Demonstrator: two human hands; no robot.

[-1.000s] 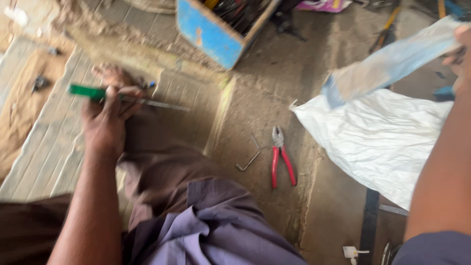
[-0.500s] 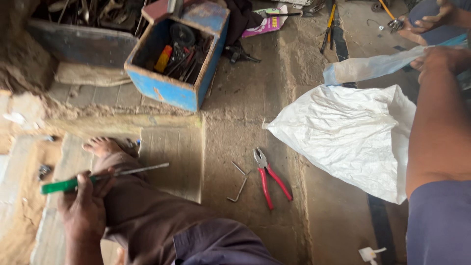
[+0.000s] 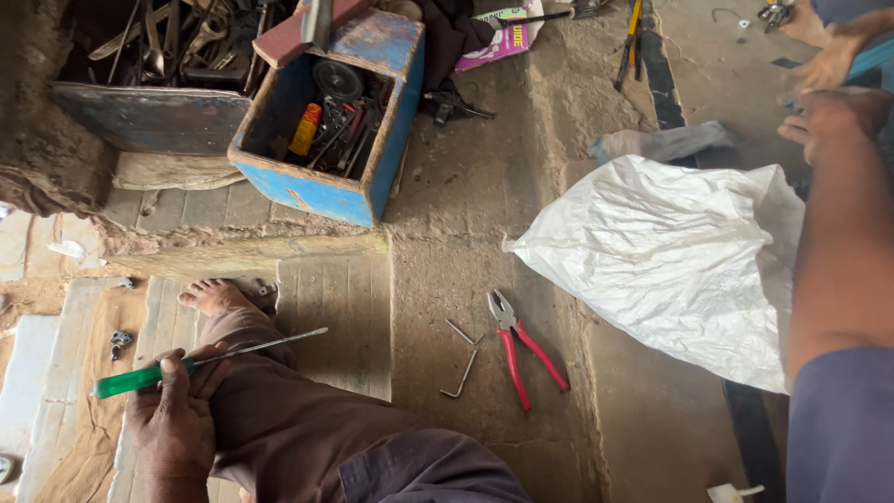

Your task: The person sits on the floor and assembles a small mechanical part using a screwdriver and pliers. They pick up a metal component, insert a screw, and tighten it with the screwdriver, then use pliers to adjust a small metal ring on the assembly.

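Screwdriver in hand, sack at the edge

Left hand (image 3: pixel 172 419) fingers wrapped a green-handled screwdriver (image 3: pixel 200 361); bare floor left of pliers (image 3: pixel 521 346). Right hand (image 3: pixel 833 116) beyond white sack (image 3: pixel 670 261), fingers unclear.

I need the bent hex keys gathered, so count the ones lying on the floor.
2. One hex key lies just left of the red pliers; the second hex key lies right below it. Others may hide in the blue toolbox.

Bare floor lies open between my leg (image 3: pixel 279 419) and the white sack (image 3: pixel 680 261), save for the red pliers (image 3: pixel 523 349) and two bent keys (image 3: pixel 463 359). The blue toolbox (image 3: pixel 326 191) blocks reach ahead; my left hand (image 3: pixel 172 424) holds a screwdriver (image 3: pixel 200 361).
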